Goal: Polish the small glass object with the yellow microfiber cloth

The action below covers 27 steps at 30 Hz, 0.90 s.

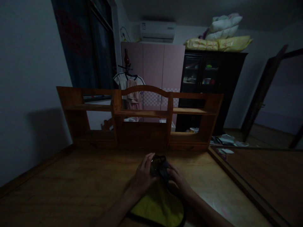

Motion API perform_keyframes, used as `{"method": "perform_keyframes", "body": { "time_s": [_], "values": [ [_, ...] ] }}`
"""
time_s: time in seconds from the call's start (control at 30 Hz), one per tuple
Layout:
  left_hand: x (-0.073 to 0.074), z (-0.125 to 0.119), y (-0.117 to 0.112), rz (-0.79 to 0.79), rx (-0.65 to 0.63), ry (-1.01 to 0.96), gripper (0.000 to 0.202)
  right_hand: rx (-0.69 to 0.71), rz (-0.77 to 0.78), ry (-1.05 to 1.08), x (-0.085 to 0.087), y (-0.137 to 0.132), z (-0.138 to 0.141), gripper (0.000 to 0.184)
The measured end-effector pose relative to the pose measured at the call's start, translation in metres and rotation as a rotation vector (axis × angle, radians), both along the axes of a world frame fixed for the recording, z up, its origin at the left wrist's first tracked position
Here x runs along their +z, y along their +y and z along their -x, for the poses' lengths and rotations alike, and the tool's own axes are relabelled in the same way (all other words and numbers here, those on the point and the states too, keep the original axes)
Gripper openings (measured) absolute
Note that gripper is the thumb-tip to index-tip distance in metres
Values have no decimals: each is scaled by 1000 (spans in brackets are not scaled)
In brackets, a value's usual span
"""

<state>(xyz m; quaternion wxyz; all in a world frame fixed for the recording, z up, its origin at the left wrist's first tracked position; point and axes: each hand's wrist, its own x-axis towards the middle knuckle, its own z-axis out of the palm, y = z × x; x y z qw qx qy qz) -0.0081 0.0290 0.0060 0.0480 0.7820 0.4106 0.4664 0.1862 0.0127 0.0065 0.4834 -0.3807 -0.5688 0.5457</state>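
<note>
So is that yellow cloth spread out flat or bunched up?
Partly both: the yellow cloth lies spread below the hands, its far end gathered.

I take the wooden shelf unit (139, 121) at the back of the desk (71, 186) as my reference. It spans most of the desk's width and blocks any reach straight past it; only its open compartments admit a hand. In front of it, bare desktop lies to the left as far as the wall (26, 94). To its right, the desk's raised edge (239, 183) bounds the surface. Directly before its centre, my left hand (142, 178), right hand (178, 181), a dark object (159, 167) and a yellow cloth (158, 206) occupy the space.
</note>
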Motion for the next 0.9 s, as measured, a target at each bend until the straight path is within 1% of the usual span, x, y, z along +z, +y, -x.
{"method": "perform_keyframes", "body": {
  "time_s": [0.07, 0.13, 0.3, 0.4, 0.5, 0.6, 0.67, 0.8, 0.9],
  "values": [
    [0, 1, 3, 53, 38, -86, 83, 74, 115, 74, -1, -1, 0, 51],
    [0, 1, 5, 61, 50, -111, 82, 120, 171, 104, 0, -2, 2, 54],
    [2, 1, 3, -3, -14, 16, 84, 101, 271, 116, -3, 1, 2, 58],
    [4, -1, -2, -73, -72, 134, 89, 52, 212, 120, -7, 6, 0, 57],
    [4, -2, -7, -164, -114, 305, 89, 6, 89, 125, -9, 9, 0, 51],
    [3, -3, -10, -235, -111, 409, 84, 31, 5, 102, -7, 8, 3, 48],
    [2, -3, -10, -251, -87, 415, 82, 35, -21, 58, -6, 7, 3, 46],
    [5, -4, -9, -258, -49, 388, 79, -35, -81, -38, -6, 8, 1, 41],
    [7, -5, -10, -262, -44, 359, 76, -33, -100, -30, -7, 12, -1, 38]
  ]
}}
